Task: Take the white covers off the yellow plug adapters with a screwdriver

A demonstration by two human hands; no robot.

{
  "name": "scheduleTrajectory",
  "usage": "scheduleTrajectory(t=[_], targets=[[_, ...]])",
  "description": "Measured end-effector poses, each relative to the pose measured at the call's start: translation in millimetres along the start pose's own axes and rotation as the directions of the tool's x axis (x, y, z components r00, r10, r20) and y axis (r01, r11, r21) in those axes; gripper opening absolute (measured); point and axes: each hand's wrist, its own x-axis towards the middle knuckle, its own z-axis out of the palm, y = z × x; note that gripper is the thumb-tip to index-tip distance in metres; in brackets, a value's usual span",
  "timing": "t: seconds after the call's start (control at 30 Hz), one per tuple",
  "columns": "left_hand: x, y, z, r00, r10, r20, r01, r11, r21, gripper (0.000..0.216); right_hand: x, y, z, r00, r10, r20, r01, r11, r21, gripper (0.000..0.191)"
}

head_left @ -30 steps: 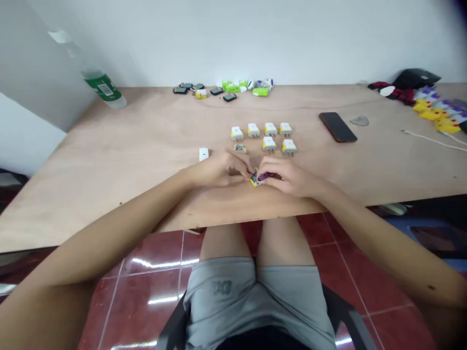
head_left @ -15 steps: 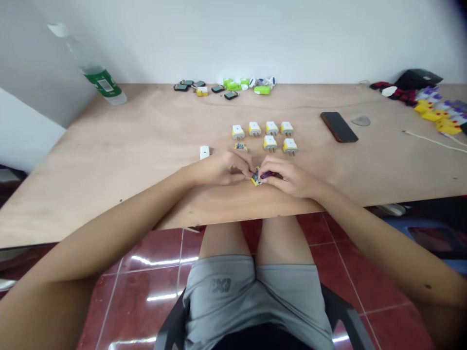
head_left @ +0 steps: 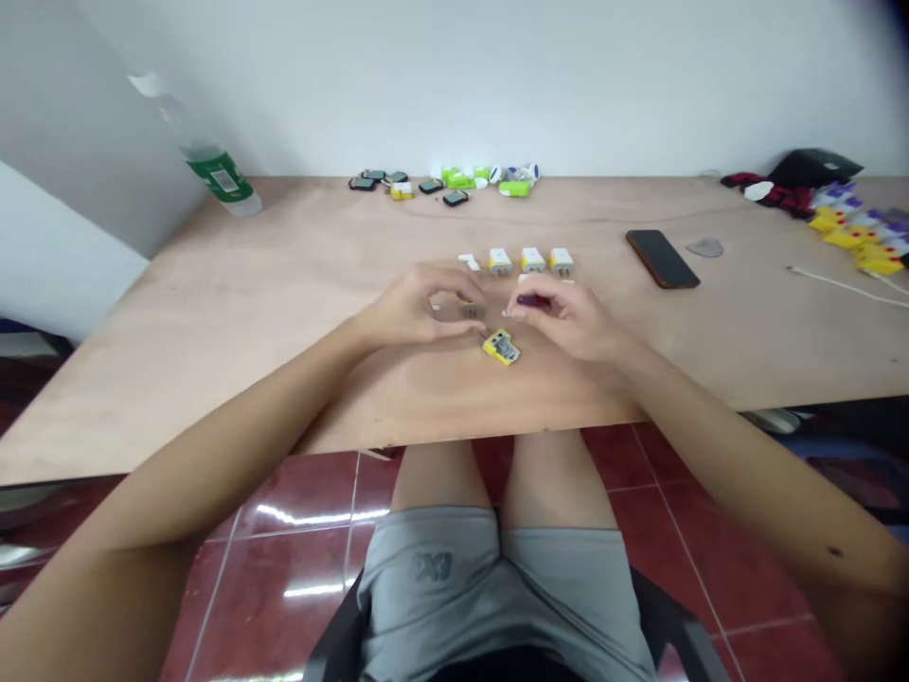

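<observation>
Near the middle of the surface's [head_left: 319,398] front edge lay a yellow-and-grey casing [head_left: 501,347], its inside showing, just beside the left hand [head_left: 416,305], whose thumb and fingers curved well apart around nothing held. The right hand [head_left: 572,317] pinched a dark purple object [head_left: 531,300] between thumb and fingers, while white-and-yellow plugs [head_left: 532,259] stood in a row farther toward the back edge.

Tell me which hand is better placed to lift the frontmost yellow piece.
Probably the left hand: it is open, its thumb near the yellow piece, while the right hand holds a dark purple object.
</observation>
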Motion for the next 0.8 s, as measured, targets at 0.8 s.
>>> scheduleTrajectory(t=[0.8], targets=[[-26.2,-5.0,-40.7,0.99,0.143,0.023,-0.144,0.961,0.236,0.011,69.0,-4.8,45.0,0.973,-0.083,0.218,0.065,0.994,0.086,0.02]])
